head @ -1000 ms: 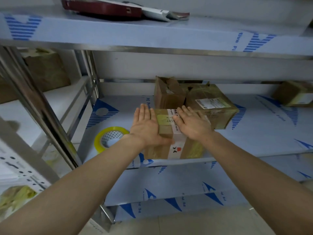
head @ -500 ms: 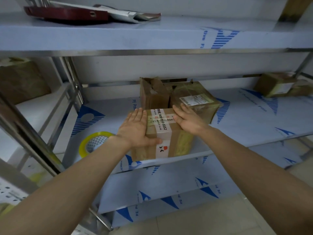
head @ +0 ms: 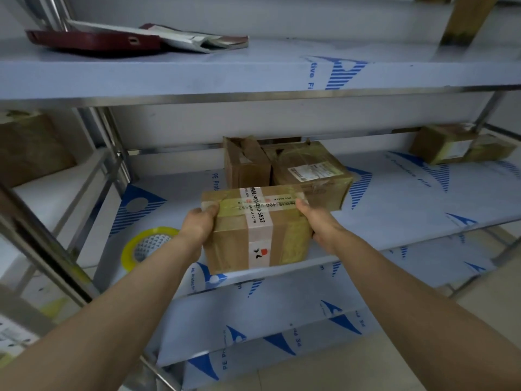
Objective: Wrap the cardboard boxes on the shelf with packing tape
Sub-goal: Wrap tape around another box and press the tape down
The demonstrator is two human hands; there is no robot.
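Steel shelving wrapped in pale film with blue printing fills the frame, its top shelf [head: 169, 74] running across the upper part and its middle shelf [head: 423, 198] across the centre. At the centre of the frame, at the front edge of the middle shelf, sits the cardboard box [head: 253, 230], crossed by white printed tape and a band of clear packing tape. Whether its underside rests on the shelf I cannot tell. The left grip [head: 198, 224] clasps the box's left side with the thumb curled over the top edge. The right grip [head: 318, 221] clasps the right side the same way.

Just behind it, right of centre, lies a taped box [head: 310, 170] with a white label. An upright box [head: 245, 167] with loose flaps stands touching its left side. Another brown box [head: 31, 148] shows at the left edge, blurred. A smaller labelled box [head: 448, 146] sits at the far right of the middle shelf. The yellow tape roll [head: 127, 253] lies flat on the shelf, left of the held box and near the left forearm. A dark red flat case [head: 93, 40] lies at the upper left.
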